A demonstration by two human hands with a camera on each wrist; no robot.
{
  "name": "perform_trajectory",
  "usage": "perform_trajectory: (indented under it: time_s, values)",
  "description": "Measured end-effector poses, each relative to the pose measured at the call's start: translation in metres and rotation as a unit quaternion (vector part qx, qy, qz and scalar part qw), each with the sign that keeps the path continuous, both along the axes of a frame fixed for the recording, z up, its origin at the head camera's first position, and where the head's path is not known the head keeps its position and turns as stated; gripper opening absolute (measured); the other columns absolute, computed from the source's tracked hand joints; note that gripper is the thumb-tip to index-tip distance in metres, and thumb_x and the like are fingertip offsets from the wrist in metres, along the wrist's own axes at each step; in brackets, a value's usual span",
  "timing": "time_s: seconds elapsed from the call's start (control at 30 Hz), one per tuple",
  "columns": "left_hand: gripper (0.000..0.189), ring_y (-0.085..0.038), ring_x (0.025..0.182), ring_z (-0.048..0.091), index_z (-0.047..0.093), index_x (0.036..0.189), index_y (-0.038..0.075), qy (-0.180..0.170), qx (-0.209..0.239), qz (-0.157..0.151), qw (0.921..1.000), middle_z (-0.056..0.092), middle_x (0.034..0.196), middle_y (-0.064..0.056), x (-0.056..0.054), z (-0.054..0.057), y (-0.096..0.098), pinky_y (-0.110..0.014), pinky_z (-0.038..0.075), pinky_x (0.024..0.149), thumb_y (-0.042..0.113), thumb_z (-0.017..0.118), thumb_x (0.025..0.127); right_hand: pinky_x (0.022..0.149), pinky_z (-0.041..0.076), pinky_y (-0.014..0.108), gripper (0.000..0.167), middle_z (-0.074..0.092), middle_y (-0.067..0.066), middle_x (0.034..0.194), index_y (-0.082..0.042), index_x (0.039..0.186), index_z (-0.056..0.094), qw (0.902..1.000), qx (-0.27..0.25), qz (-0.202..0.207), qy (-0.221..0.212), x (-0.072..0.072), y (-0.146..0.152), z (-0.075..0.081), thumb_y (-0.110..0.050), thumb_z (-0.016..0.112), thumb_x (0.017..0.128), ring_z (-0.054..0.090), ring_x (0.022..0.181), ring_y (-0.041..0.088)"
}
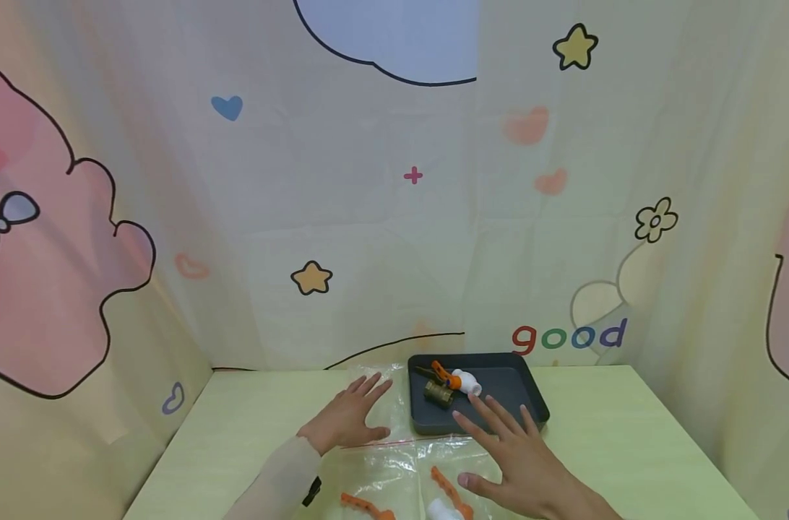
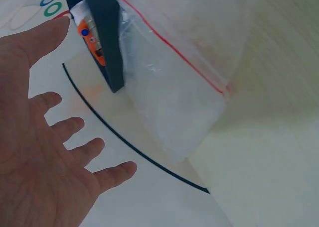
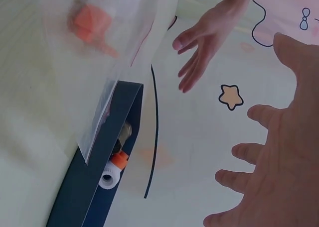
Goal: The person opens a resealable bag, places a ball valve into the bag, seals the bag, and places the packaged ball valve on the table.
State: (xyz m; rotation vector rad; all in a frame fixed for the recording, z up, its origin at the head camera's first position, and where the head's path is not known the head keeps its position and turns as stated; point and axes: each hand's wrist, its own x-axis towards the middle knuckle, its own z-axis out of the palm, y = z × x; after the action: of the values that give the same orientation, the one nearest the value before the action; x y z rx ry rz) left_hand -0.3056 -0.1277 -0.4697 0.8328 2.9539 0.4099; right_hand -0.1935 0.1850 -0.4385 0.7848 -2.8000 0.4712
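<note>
We've got both hands empty, fingers spread: left hand [image 1: 347, 419] just left of the tray [image 1: 508, 383], right hand [image 1: 518, 462] overlapping its near right corner in the head view. White valve [image 1: 467, 383] and brass part [image 1: 438, 394] lie close together in the tray. Orange handles [image 1: 367, 504] show through the bag [image 1: 394, 466] in front. Main risk, we reckon: the bag runs right up to the tray and we can't tell if it goes under, so tugging it could drag the tray. Both parts look round; a bump might roll them.
</note>
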Motion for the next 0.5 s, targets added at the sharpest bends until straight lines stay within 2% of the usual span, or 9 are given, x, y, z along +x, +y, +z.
perform_trajectory:
  time_s: [0.1,0.2,0.5]
  values:
    - [0.084,-0.034,0.146,0.032,0.030,0.155,0.023,-0.012,-0.011,0.001,0.9999,0.029,0.161,-0.008,-0.004,-0.007,0.000,-0.055,0.043,0.106,0.046,0.072,0.086,0.105,0.012,0.081,0.071,0.026,0.007,0.163,-0.038,0.151,0.034,0.9987,0.008,0.006,-0.050,0.002,-0.002,0.000,-0.066,0.053,0.089,0.025,0.148,0.042]
    - [0.084,-0.033,0.144,0.037,0.031,0.154,0.025,-0.021,-0.019,0.006,0.9996,0.033,0.160,-0.006,-0.006,-0.013,0.000,-0.052,0.049,0.100,0.044,0.074,0.084,0.105,0.010,0.081,0.072,0.025,0.008,0.163,-0.038,0.152,0.033,0.9964,0.018,0.013,-0.081,0.004,-0.004,0.001,-0.067,0.052,0.089,0.022,0.148,0.042]
    - [0.072,-0.028,0.128,0.054,0.045,0.146,0.024,-0.017,-0.055,-0.006,0.9983,0.049,0.147,-0.004,-0.009,-0.023,0.003,-0.047,0.053,0.094,0.031,0.077,0.082,0.107,0.007,0.080,0.071,0.026,0.006,0.163,-0.042,0.152,0.031,0.9930,0.028,0.014,-0.114,0.006,-0.006,-0.001,-0.071,0.047,0.089,0.021,0.150,0.038]
